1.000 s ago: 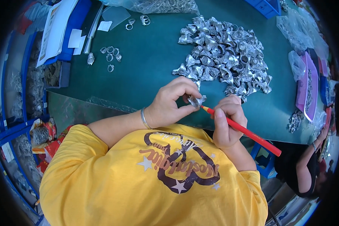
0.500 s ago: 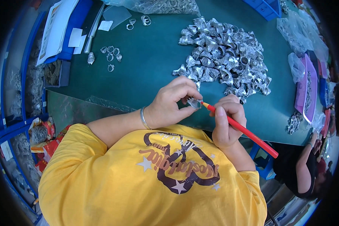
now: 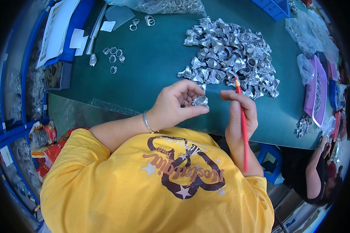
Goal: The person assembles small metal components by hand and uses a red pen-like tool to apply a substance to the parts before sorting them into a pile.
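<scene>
1. Green tabletop (image 3: 151, 58) fills the upper half of the head view, with white papers (image 3: 62, 27) at upper left and a purple basket (image 3: 311, 103) at right.
2. At the centre of the frame, the left hand (image 3: 177, 101) grips a silver ring (image 3: 200, 101) between its thumb and curled fingers, near the tabletop's front edge.
3. Just right of centre, the right hand (image 3: 236, 120) has its fingers closed around a red pencil (image 3: 244, 136), apart from the ring; the pencil stands nearly vertical in the frame, tip upward (whether it touches anything, I cannot tell).
4. Upper right of centre lies a large heap of silver rings (image 3: 237, 54).
5. Several loose rings (image 3: 113, 51) lie at upper left.
6. Another person's arm (image 3: 314, 171) shows at lower right.
</scene>
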Demonstrator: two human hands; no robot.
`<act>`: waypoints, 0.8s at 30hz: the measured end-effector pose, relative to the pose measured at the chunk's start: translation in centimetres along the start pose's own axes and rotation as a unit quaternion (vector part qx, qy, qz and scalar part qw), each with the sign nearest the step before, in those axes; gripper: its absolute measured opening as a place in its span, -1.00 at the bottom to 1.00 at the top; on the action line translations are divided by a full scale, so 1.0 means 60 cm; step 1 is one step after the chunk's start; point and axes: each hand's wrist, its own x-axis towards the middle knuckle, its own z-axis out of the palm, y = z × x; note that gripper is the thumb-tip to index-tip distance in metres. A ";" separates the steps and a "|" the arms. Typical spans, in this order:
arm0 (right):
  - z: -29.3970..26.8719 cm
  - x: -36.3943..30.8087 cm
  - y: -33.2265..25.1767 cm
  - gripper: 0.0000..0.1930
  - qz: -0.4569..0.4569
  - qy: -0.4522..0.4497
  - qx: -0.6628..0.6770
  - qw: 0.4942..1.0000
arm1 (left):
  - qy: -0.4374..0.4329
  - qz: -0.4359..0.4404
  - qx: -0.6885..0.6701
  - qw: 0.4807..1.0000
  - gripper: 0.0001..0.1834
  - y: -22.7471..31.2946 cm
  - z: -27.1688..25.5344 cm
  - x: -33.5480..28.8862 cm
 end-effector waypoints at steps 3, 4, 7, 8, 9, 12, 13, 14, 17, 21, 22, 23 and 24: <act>-0.001 -0.005 -0.004 -0.65 0.011 -0.082 0.008 0.997 | 0.029 -0.003 -0.119 0.993 -0.63 0.002 0.001 0.002; 0.005 -0.009 -0.003 -0.61 0.035 -0.094 0.036 0.994 | 0.007 -0.051 -0.122 0.991 -0.70 0.010 -0.003 0.002; 0.010 -0.017 -0.005 -0.64 0.090 -0.109 0.012 0.990 | -0.005 -0.110 -0.155 0.982 -0.80 0.019 -0.008 0.005; 0.015 -0.018 -0.006 -0.68 0.148 -0.072 0.077 0.983 | 0.006 -0.121 -0.185 0.975 -0.78 0.020 -0.008 0.006; 0.019 -0.017 -0.005 -0.73 0.204 -0.037 0.145 0.967 | 0.000 -0.115 -0.193 0.974 -0.69 0.014 -0.009 0.004; 0.004 -0.002 -0.013 -0.81 0.292 -0.056 0.182 0.937 | -0.016 -0.124 -0.223 0.967 -0.73 0.021 -0.009 0.005; 0.007 0.000 -0.013 -0.84 0.289 -0.050 0.185 0.938 | -0.018 -0.123 -0.222 0.967 -0.73 0.021 -0.010 0.006; 0.005 0.000 -0.013 -0.84 0.288 -0.049 0.185 0.938 | -0.022 -0.105 -0.166 0.980 -0.75 0.019 -0.012 0.006; 0.002 -0.001 -0.011 -0.85 0.308 -0.068 0.202 0.927 | -0.019 -0.078 -0.109 0.991 -0.77 0.019 -0.008 0.008; 0.005 -0.005 -0.011 -0.87 0.305 -0.049 0.216 0.926 | -0.015 -0.059 -0.118 0.991 -0.76 0.016 -0.002 0.010; 0.004 -0.005 -0.011 -0.87 0.306 -0.040 0.217 0.926 | -0.016 -0.058 -0.117 0.991 -0.76 0.018 -0.002 0.011; 0.005 -0.004 -0.019 -0.85 0.316 -0.020 0.222 0.922 | -0.008 -0.082 -0.139 0.987 -0.77 0.020 -0.001 0.010; 0.002 -0.004 -0.018 -0.85 0.314 -0.019 0.222 0.923 | -0.002 -0.104 -0.160 0.982 -0.78 0.023 -0.001 0.011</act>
